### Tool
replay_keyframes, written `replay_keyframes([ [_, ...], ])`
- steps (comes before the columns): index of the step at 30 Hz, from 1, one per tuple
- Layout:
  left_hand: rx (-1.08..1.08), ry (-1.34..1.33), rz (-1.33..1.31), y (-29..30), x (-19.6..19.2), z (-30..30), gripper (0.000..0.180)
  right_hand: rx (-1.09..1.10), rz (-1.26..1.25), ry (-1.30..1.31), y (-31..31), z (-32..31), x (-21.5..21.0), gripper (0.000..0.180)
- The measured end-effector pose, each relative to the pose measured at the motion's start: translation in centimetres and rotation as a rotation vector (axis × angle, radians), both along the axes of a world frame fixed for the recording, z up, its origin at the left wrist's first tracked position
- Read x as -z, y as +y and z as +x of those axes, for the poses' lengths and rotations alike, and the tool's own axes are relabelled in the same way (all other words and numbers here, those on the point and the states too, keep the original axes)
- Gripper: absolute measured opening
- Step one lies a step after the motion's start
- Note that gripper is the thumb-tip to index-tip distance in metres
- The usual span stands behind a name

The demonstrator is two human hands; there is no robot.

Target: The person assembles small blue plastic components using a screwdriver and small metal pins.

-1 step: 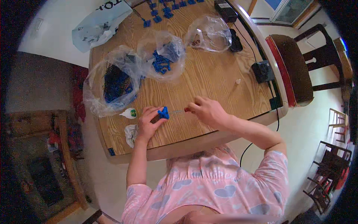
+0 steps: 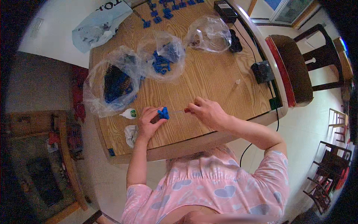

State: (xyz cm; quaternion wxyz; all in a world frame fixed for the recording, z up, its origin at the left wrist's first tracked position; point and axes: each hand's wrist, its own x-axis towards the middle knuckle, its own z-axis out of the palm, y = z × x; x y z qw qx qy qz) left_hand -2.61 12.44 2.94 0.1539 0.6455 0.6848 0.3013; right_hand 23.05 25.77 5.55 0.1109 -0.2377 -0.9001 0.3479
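My left hand (image 2: 149,121) rests near the table's front edge, its thumb and fingers pinching a small blue plastic piece (image 2: 163,113). To its right, my right hand (image 2: 207,112) is closed on a thin rod with a red end (image 2: 187,110). The rod's slim pale shaft runs leftward to the blue piece; whether its tip sits inside or only touches cannot be made out. Beside my left hand lies a small white squeeze bottle (image 2: 129,113) with a green label. A crumpled white tissue (image 2: 131,135) lies just nearer to me.
Clear plastic bags hold blue parts with dark strands (image 2: 115,80) and small blue pieces (image 2: 161,63). Another clear bag (image 2: 209,34) lies farther right. Blue pieces (image 2: 156,18) line the far edge. A small white cap (image 2: 238,81), a black adapter (image 2: 262,71) and cables occupy the right side.
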Motion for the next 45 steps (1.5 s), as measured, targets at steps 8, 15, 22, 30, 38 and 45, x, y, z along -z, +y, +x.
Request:
replay_keyframes([
  [8, -0.092, -0.083, -0.05, -0.2, 0.1, 0.3, 0.055, 0.092, 0.139, 0.077, -0.2, -0.5, 0.6, 0.029],
  [15, -0.051, 0.003, 0.0, -0.1, 0.4, 0.1, 0.057, 0.104, 0.092, 0.029, -0.7, -0.1, 1.3, 0.031],
  [22, -0.099, -0.05, -0.024, -0.3, 0.9, 0.0, 0.054, 0.082, 0.026, -0.094, -0.8, -0.2, 0.6, 0.033],
  [30, -0.078, -0.012, -0.016, -0.4, 0.8, -0.1, 0.057, 0.004, -0.039, -0.198, -0.3, -0.1, 0.3, 0.031],
  [38, -0.083, 0.021, -0.039, -0.3, 0.3, 0.1, 0.057, -0.035, -0.076, -0.224, 0.0, -0.1, -1.1, 0.03],
  [45, -0.104, 0.006, -0.025, -0.4, 0.1, 0.2, 0.055, 0.02, 0.092, -0.055, 0.1, -0.1, 0.2, 0.031],
])
